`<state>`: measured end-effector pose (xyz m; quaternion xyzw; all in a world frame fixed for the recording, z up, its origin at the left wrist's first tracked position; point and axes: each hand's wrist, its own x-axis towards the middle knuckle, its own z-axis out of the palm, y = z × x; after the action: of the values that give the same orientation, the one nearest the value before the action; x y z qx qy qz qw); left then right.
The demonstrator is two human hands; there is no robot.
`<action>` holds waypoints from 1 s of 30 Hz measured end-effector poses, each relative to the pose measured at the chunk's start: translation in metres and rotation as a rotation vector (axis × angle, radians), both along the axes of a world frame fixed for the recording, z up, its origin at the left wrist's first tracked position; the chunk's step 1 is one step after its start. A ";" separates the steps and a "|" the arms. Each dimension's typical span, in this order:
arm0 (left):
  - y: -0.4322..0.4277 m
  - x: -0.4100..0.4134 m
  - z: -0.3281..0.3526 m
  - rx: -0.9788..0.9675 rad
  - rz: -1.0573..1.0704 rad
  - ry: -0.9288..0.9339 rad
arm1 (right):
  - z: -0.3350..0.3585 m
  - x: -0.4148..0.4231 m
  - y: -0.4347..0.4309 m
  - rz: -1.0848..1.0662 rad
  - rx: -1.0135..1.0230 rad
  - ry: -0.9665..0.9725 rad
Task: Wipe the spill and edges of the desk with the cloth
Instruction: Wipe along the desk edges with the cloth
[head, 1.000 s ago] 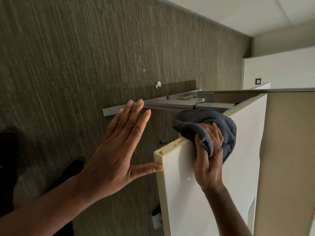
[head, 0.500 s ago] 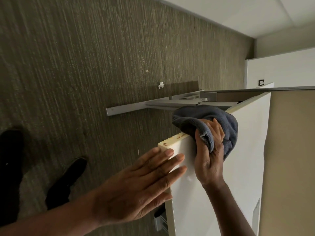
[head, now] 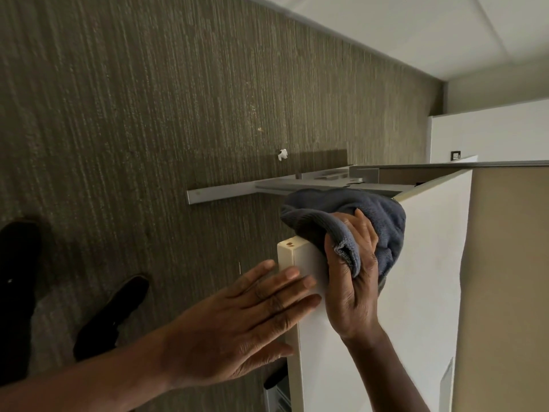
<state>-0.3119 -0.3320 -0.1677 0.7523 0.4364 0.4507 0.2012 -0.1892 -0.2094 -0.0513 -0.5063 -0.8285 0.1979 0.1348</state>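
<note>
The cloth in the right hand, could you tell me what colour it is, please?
The cloth is dark blue-grey, seen best in the head view.

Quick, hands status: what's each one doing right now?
Left hand: open, fingers flat against the white panel near its corner.
Right hand: closed on the cloth, pressing it over the panel's top edge.

cloth (head: 383,221) on desk (head: 416,263) edge, left hand (head: 237,328) beside right hand (head: 353,278)

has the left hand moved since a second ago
Yes. The left hand dropped down and toward the white panel: earlier its fingers pointed up near the grey bracket, now they lie flat across the panel's corner, below the cloth.
</note>
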 end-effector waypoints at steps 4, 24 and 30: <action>-0.002 0.002 -0.002 0.000 0.015 0.037 | 0.002 -0.006 -0.006 0.054 -0.031 0.020; -0.032 0.017 -0.002 -0.054 0.052 0.002 | 0.010 -0.023 -0.022 0.081 -0.310 0.277; -0.036 0.017 0.000 -0.055 0.066 0.021 | 0.008 -0.024 -0.019 0.151 -0.311 0.313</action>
<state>-0.2952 -0.3681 -0.1675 0.7365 0.4752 0.4370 0.2020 -0.2129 -0.2282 -0.0430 -0.4206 -0.7927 0.4086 0.1667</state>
